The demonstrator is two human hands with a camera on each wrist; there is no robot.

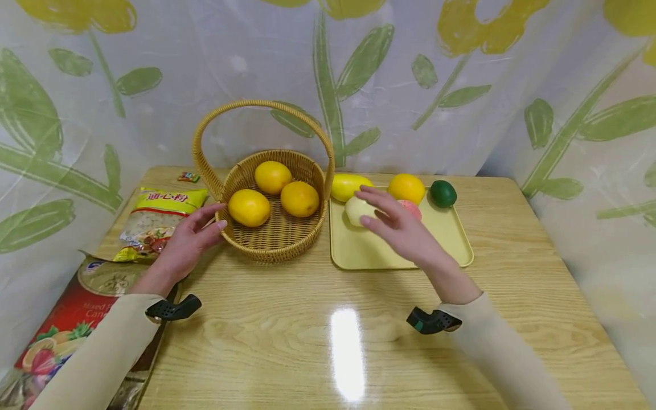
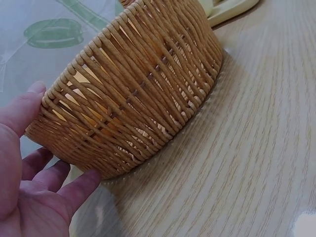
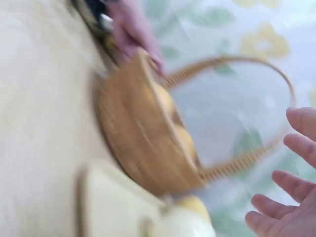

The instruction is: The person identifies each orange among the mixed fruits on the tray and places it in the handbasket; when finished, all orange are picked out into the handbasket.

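At the left side of a round wicker basket (image 1: pixel 274 250), my left hand (image 1: pixel 188 242) holds the rim. In the left wrist view, its thumb (image 2: pixel 30 106) lies at the rim and its other fingers (image 2: pixel 81 190) rest against the outer wall. Inside the basket are three yellow-orange fruits, one a mango-like fruit (image 1: pixel 249 208). My right hand (image 1: pixel 405 233) hovers over a pale yellow tray (image 1: pixel 374 250), fingers spread and relaxed, holding nothing. Close by its fingertips sits a whitish round fruit (image 1: pixel 357 212); a pink fruit (image 1: pixel 411 209) is partly hidden behind the hand.
Along the tray's back are a long yellow fruit (image 1: pixel 351 187), an orange (image 1: pixel 406 188) and a dark green fruit (image 1: pixel 443 194). Left of the basket lie a pasta bag (image 1: pixel 159 219), a small wrapped candy (image 1: pixel 188 177) and a big red candy bag (image 1: pixel 66 324). A flowered curtain (image 1: pixel 389 114) hangs behind.
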